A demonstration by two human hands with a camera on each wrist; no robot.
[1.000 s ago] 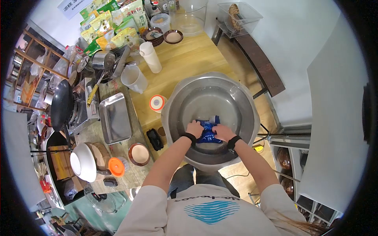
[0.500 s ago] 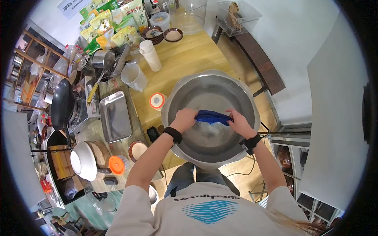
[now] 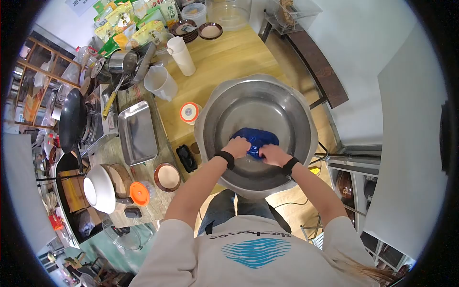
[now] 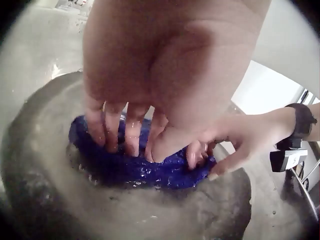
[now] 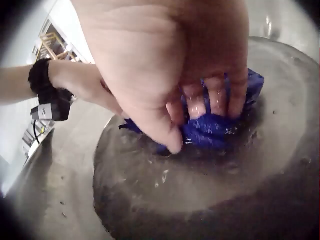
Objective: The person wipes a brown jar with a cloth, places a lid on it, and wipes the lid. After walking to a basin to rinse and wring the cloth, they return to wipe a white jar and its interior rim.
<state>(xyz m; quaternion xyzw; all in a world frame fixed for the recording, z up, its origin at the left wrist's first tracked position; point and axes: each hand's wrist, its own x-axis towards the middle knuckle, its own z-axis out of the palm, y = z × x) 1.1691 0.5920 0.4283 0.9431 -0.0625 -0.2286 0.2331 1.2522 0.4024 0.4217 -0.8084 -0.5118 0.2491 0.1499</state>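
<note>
A wet blue cloth (image 3: 258,136) lies bunched in the water of a large metal basin (image 3: 306,119). My left hand (image 3: 237,146) grips its left part, and in the left wrist view the fingers (image 4: 132,135) curl into the fabric with the thumb close beside them. My right hand (image 3: 275,156) holds the near right part, its fingers (image 5: 217,97) bent over a fold and its thumb at the side. The hands are close together, with cloth bulging out beyond them. Parts of the cloth under the palms are hidden.
Left of the basin stand an orange-rimmed round container (image 3: 190,113), a plastic jug (image 3: 160,83) and a white bottle (image 3: 181,56). A metal tray (image 3: 137,133), a brown-rimmed dish (image 3: 168,177) and a white bowl (image 3: 99,189) sit further left. Food packets (image 3: 136,24) fill the back.
Half a second ago the cloth was stretched between my spread hands above the water. Now the hands have come together and lower, and the cloth is bunched in the water.
</note>
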